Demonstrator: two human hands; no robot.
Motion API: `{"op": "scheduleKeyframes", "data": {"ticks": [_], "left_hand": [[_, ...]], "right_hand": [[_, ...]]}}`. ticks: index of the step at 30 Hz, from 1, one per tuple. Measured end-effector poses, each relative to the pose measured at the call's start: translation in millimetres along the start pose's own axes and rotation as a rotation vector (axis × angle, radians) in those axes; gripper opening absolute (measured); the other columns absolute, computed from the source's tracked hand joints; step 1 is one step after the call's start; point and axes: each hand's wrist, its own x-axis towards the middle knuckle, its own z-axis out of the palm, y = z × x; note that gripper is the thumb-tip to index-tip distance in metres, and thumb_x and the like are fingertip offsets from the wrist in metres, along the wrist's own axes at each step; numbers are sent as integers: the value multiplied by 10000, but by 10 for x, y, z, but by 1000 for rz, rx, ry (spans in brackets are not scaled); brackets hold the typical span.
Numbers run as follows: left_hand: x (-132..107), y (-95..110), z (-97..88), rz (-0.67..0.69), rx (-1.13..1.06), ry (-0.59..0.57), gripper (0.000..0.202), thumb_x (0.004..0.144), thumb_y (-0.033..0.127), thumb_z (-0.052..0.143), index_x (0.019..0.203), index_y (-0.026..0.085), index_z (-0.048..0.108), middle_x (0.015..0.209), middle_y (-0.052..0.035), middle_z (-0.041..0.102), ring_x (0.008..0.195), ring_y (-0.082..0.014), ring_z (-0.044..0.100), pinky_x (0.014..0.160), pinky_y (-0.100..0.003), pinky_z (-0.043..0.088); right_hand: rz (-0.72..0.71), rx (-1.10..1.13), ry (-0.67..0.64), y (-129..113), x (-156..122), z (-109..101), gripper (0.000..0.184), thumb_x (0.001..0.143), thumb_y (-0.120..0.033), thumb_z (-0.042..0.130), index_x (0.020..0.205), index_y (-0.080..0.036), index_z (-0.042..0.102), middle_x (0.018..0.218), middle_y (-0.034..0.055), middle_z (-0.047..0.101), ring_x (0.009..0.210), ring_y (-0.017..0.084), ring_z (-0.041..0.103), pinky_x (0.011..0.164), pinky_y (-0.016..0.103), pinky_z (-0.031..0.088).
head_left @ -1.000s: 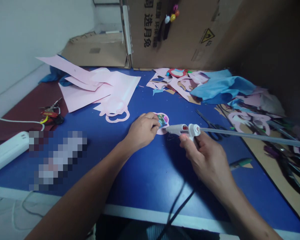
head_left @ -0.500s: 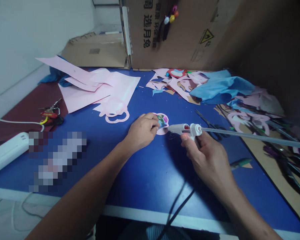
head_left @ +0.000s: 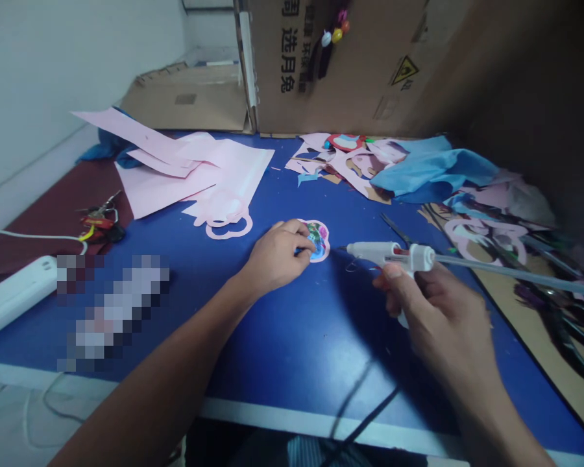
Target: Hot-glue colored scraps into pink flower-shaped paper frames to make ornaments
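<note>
A lobed, pink-rimmed piece (head_left: 323, 244) with a multicoloured centre lies midway across the blue worktop (head_left: 272, 344), well in from its front edge. The left hand (head_left: 281, 254), fingers curled, holds its left side; the right hand (head_left: 440, 301) is wrapped round a white plastic glue gun (head_left: 377, 251), nozzle just off the rim. Gluing seems in hand; more calls for contact.

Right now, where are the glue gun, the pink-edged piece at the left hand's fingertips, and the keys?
Glue gun (head_left: 377, 251): head view, on its white barrel.
Pink-edged piece (head_left: 320, 242): head view, on its colored middle.
Keys (head_left: 98, 222): head view, on the red part of the bunch.
</note>
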Motion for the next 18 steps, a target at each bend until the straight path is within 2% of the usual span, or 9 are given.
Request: {"op": "scheduleKeyframes", "data": {"ticks": [4, 13, 18], "left_hand": [[-15, 1, -20, 28, 25, -10, 352, 958, 72, 649, 1039, 280, 922, 1319, -60, 782, 1249, -259, 724, 1190, -463, 555], [-34, -1, -27, 77, 33, -11, 285, 986, 137, 682, 1074, 275, 915, 1321, -77, 780, 1260, -260, 724, 1190, -472, 546], [-54, -1, -54, 113, 62, -31, 337, 1007, 176, 695, 1252, 308, 885, 1367, -71, 771, 1289, -264, 710, 1192, -472, 544]], "right_hand": [[1, 21, 15, -16, 17, -27, 492, 989, -702, 679, 837, -245, 782, 654, 33, 674, 591, 212, 618, 568, 348, 452], [-20, 41, 14, -21, 39, -38, 465, 999, -678, 680, 802, -262, 748, 655, 38, 674, 587, 226, 648, 574, 364, 487], [-23, 44, 19, 6, 47, -42, 462, 1014, -662, 676, 812, -256, 761, 638, 34, 669, 576, 217, 631, 564, 358, 470]]}}
